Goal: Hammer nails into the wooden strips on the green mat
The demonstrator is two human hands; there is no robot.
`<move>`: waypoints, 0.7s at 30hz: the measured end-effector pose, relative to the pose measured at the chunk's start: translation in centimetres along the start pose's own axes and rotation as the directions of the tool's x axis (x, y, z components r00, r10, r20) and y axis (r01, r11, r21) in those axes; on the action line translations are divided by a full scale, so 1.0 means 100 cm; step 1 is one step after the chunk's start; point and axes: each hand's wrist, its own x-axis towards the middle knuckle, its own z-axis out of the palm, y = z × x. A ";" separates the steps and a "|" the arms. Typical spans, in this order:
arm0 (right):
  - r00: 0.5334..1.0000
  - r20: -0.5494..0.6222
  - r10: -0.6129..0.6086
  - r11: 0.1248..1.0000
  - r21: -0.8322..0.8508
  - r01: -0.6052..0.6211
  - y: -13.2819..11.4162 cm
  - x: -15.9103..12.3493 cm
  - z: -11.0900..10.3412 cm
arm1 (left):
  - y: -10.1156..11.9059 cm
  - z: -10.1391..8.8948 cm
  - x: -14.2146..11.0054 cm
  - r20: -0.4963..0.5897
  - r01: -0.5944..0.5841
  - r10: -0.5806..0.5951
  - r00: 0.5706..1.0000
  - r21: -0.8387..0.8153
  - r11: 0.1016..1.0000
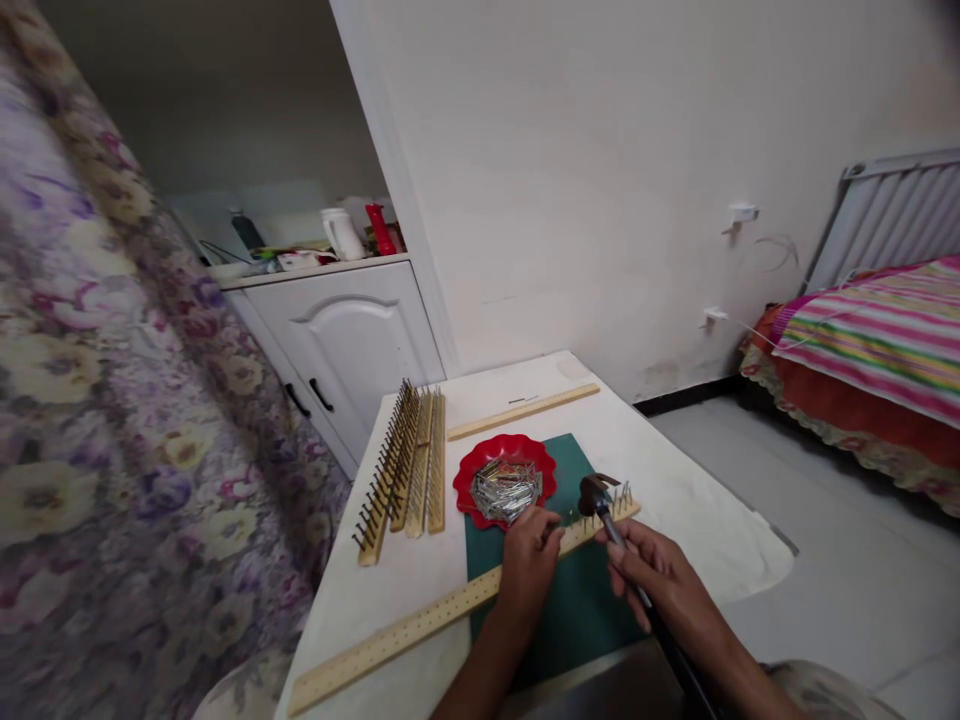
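Note:
My right hand [660,575] grips the dark handle of a small hammer [596,495], whose head rests over the far end of a long wooden strip [420,625]. Several nails stand upright in that end of the strip. My left hand [529,560] rests on the strip with fingers pinched together near the hammer head; what they hold is too small to see. The strip lies diagonally across a green mat [570,600]. A red scalloped dish [506,470] full of loose silver nails sits just beyond my left hand.
Several finished strips studded with nails [401,470] lie side by side at the left of the white table [690,520]. A bare wooden strip [525,410] lies at the back. A floral curtain hangs at left, a white cabinet behind, a bed at right.

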 end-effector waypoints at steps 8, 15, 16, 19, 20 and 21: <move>1.000 0.025 0.011 1.000 0.002 -0.011 0.000 -0.004 0.001 | -0.022 -0.059 0.028 0.056 0.061 -0.083 0.995 0.321 0.945; 1.000 0.026 0.005 1.000 -0.009 -0.005 0.000 -0.002 0.001 | -0.033 -0.046 0.051 0.192 0.085 -0.228 0.955 0.558 0.825; 1.000 0.021 0.007 1.000 -0.013 -0.007 0.000 -0.002 0.001 | -0.034 -0.045 0.052 0.198 0.085 -0.239 0.951 0.575 0.813; 1.000 0.014 0.014 1.000 -0.019 -0.014 -0.001 -0.003 0.002 | -0.034 -0.043 0.055 0.211 0.074 -0.262 0.942 0.629 0.774; 1.000 0.018 0.014 1.000 -0.019 -0.014 -0.001 -0.003 0.002 | -0.033 -0.043 0.056 0.214 0.066 -0.263 0.941 0.646 0.761; 1.000 0.022 0.013 1.000 -0.020 -0.012 -0.002 -0.003 0.002 | -0.033 -0.042 0.056 0.218 0.056 -0.262 0.940 0.661 0.748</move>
